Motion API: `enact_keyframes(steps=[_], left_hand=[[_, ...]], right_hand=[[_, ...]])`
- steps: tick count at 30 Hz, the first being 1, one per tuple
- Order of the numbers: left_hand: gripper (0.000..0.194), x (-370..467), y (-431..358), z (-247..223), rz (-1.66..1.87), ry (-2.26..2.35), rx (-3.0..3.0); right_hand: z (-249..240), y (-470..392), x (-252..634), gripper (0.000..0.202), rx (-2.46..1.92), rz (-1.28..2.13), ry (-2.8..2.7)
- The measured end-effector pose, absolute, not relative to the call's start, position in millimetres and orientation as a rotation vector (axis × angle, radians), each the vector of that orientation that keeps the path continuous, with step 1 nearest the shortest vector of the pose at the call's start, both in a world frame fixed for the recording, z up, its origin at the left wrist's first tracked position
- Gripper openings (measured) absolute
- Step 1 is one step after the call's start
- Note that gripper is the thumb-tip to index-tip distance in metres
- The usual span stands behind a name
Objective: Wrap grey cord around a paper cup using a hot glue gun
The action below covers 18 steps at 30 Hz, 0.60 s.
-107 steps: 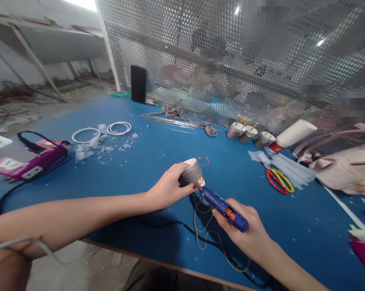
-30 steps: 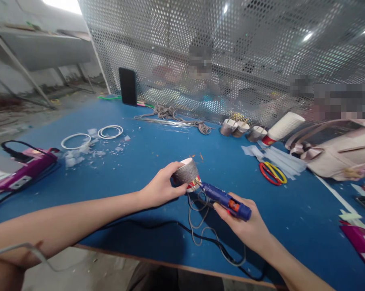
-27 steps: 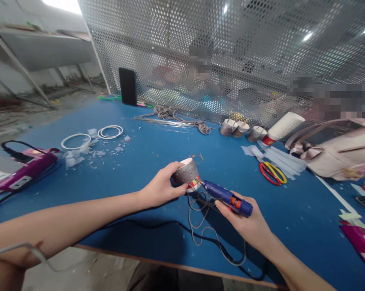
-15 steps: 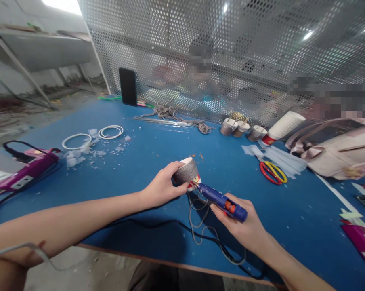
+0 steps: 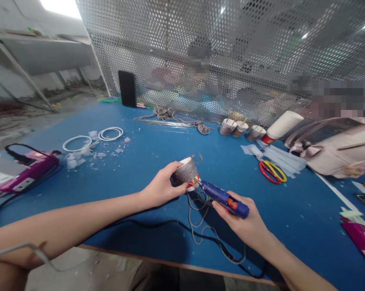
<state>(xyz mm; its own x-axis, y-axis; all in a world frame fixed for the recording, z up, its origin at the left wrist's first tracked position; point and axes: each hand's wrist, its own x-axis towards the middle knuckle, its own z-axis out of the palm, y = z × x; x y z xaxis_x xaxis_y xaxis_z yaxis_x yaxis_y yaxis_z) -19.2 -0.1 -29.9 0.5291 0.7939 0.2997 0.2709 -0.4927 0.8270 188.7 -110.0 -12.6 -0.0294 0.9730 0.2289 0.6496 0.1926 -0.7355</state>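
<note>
My left hand (image 5: 166, 182) is closed around a paper cup (image 5: 185, 173), which is tilted, its white mouth turned away from me. Grey cord covers most of the cup's side, and a red and white band shows near its base. In my right hand (image 5: 246, 218) is a blue glue gun (image 5: 220, 196) with an orange part in its body. Its nozzle points at the uncovered band and is at or very close to it; contact is hard to tell. Loose grey cord (image 5: 197, 234) trails from below the cup onto the blue table (image 5: 152, 161).
Cord-wrapped cups (image 5: 227, 127) and a stack of white paper cups (image 5: 282, 125) stand at the back right. Scissors (image 5: 272, 172) lie by clear glue sticks (image 5: 285, 159). White rings (image 5: 110, 133) and a purple power strip (image 5: 25, 171) are left. A black cable (image 5: 158, 222) crosses the front.
The glue gun and my right hand have shifted very slightly right, the nozzle drawing a little along the cup's band. My left hand keeps its hold on the cup.
</note>
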Motion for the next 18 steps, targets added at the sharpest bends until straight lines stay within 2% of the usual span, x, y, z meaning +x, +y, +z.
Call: enact_keyframes(steps=[8, 15, 18], left_hand=[[0.028, -21.0, 0.7, -29.2, 0.890, 0.831, 2.030], [0.029, -22.4, 1.2, -27.6, 0.870, 0.855, 1.989], [0.028, -22.8, 2.1, -27.4, 0.870, 0.877, 1.978]], right_hand=[[-3.1, -101.0, 194.6, 0.030, -1.599, 0.838, -1.523], [2.7, -86.1, 218.2, 0.045, -1.531, 1.074, -1.394], [3.9, -75.1, 236.2, 0.045, -1.498, 1.019, -1.372]])
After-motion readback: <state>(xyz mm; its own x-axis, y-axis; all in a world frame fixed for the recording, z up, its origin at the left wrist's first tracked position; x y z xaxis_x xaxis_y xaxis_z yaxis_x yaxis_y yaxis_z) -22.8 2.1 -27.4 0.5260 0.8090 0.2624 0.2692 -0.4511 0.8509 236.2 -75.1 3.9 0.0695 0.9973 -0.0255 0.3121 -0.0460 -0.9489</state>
